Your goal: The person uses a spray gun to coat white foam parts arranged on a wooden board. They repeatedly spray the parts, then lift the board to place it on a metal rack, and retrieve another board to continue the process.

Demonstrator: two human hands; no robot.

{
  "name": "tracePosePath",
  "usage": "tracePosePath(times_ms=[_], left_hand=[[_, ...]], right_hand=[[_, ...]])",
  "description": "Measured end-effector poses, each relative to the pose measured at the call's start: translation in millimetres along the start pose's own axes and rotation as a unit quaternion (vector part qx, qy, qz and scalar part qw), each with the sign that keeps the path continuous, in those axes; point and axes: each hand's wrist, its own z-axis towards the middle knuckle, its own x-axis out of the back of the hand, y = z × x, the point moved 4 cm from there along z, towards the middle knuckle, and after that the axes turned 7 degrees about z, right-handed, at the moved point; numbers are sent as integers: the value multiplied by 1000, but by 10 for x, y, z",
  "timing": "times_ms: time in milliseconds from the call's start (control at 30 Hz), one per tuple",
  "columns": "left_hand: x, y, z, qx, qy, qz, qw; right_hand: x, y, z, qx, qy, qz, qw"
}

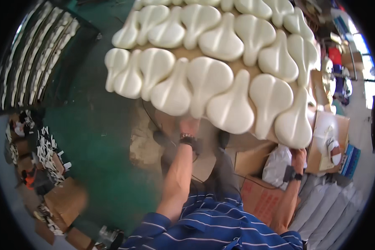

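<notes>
A tan board (186,52) is held up in front of me, its near edge toward my body. On it lie rows of cream-white bicycle saddle foam pads (211,77), with wide and narrow ends alternating. My left hand (189,126), with a dark bracelet at the wrist, grips the near edge left of its middle. At the near right corner, my right hand (298,157) is closed on the edge, below a pad (293,125). The board and pads hide most fingers of both hands.
Racks of pale pieces (37,58) stand far left. Open cardboard boxes (66,200) and heaped white scraps line the lower left. Near my right arm are a printed carton (260,200), a white plastic bag (276,166) and long grey-white bundles (329,210). A cable hangs near my legs.
</notes>
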Motion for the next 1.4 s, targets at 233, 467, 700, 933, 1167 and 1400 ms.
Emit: tracePosePath(times_ms=[233,467,700,933,1167,1400], left_hand=[[616,844,-130,166,48,-395,902],[1768,1522,-77,54,137,-222,964],[2698,2212,-123,180,186,-319,912],[5562,1839,958,-23,171,319,932],[6972,2498,1880,-10,209,269,940],[7918,3961,2302,173,304,9,937]], right_hand=[[-1139,-1050,-1372,56,80,-47,994],[-2028,-1011,-1654,82,-15,-30,996],[-3531,-989,-2279,137,-82,-161,974],[-6000,-330,-2225,34,-166,-90,981],[-7353,479,-2309,62,-94,-176,978],[-9147,916,-2751,-72,-5,-111,991]])
